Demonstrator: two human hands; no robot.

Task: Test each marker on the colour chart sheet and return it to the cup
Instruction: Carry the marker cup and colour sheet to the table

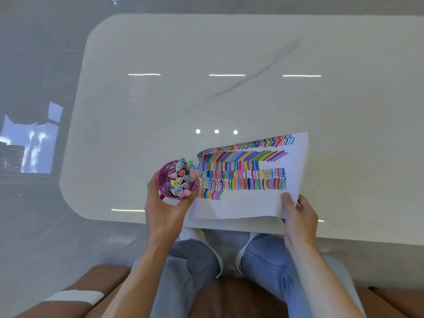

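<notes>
The colour chart sheet (250,180), lower centre of frame, carries several full rows of strokes; blank paper remains along its near edge. Every visible marker sits capped in the purple cup (164,180) at its left. Your left hand (164,212) wraps the cup; your right hand (298,212) pinches the sheet's corner. No marker is out, so I judge testing either finished or paused.
</notes>
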